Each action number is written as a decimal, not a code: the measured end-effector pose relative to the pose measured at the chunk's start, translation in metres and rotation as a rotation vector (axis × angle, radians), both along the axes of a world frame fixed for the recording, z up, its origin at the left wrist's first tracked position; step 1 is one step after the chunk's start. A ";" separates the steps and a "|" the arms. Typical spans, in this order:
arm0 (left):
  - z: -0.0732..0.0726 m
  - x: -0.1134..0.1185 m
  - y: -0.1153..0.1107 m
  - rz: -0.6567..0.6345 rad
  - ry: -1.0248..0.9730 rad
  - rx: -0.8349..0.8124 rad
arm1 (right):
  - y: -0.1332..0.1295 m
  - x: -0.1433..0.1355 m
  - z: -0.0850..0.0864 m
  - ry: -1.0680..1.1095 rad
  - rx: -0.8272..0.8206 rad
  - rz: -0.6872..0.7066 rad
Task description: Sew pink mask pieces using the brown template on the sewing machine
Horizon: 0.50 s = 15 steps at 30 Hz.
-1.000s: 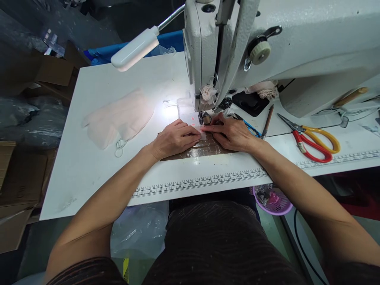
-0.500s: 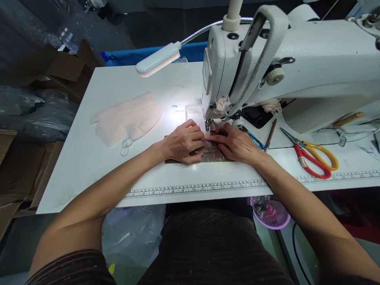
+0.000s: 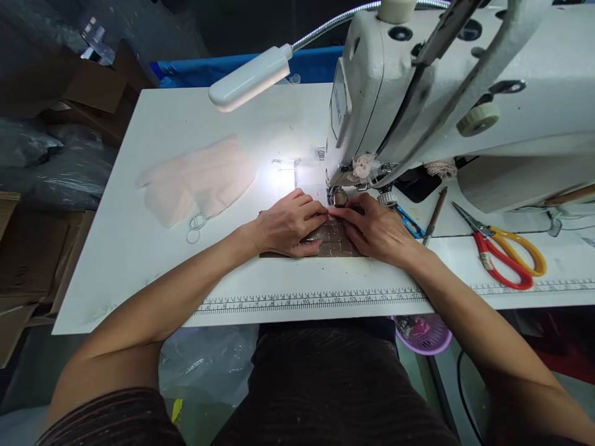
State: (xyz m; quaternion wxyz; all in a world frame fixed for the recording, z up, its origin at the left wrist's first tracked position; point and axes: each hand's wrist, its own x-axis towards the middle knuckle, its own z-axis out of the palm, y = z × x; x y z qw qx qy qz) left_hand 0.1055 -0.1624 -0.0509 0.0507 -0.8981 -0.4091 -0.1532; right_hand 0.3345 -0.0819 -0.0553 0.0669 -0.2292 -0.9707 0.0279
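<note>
Well, my left hand (image 3: 295,224) curls its fingers together; my right hand's (image 3: 383,230) forefinger seemingly presses sheer cloth (image 3: 309,188), eight o'clock of the presser foot (image 3: 330,197). Slipping toward twelve could catch that fingertip.

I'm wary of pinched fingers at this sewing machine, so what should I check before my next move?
1. Left hand and right hand at the brown sheet: ok.
2. Fingers well clear of the presser foot: not ok, I'd say; fingertips sit just in front of it.
3. Needle raised: cannot tell, too small to see.
4. Lamp lit and shining near the foot: ok.
5. Scissors out of the fingers' way: ok, off beyond the right hand.
6. Pink cloth away from the foot: ok.
</note>
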 end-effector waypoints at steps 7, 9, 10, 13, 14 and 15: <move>-0.001 0.002 0.000 0.046 0.035 -0.042 | -0.003 0.001 0.000 0.036 -0.052 -0.016; 0.000 0.001 0.001 0.053 0.035 -0.055 | -0.004 -0.001 -0.001 0.053 -0.061 -0.025; 0.000 0.001 0.001 0.056 0.036 -0.058 | -0.004 -0.002 -0.001 0.061 -0.060 -0.028; 0.000 -0.001 0.001 0.069 0.040 -0.054 | -0.004 -0.003 -0.003 0.071 -0.052 -0.027; 0.000 -0.001 0.002 0.075 0.042 -0.055 | -0.004 -0.003 -0.004 0.076 -0.055 -0.027; 0.000 -0.001 0.002 0.083 0.041 -0.056 | -0.003 -0.002 -0.004 0.084 -0.069 -0.025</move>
